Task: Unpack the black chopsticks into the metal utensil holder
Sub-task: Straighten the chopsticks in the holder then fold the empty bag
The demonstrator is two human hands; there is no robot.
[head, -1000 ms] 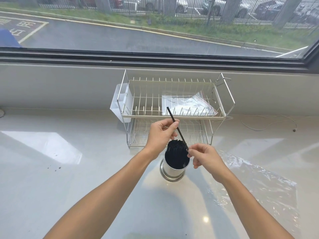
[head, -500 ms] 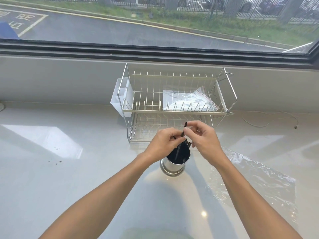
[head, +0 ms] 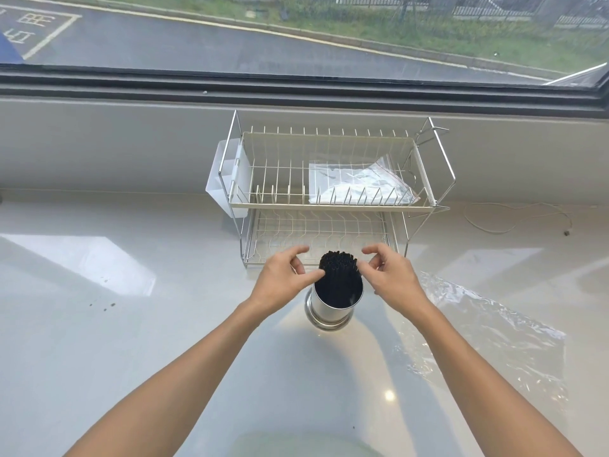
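Note:
A round metal utensil holder (head: 330, 312) stands on the pale counter, just in front of the dish rack. A dense bundle of black chopsticks (head: 338, 267) stands upright in it, tips up. My left hand (head: 286, 279) is at the bundle's left side, its fingers spread and the thumb touching the chopsticks. My right hand (head: 391, 274) hovers at the right side with fingers apart, its fingertips close to the bundle. Neither hand grips anything.
A two-tier wire dish rack (head: 333, 206) stands against the window ledge wall, with a clear zip bag (head: 361, 184) on its top tier and a white plastic caddy (head: 224, 179) on its left. Crumpled clear plastic wrap (head: 487, 334) lies on the counter to the right. A thin cable (head: 517, 219) lies far right.
A second ago my left hand held one chopstick above the holder. Both hands then guided it down into the bundle. Now it is in, and both hands have opened beside the chopsticks.

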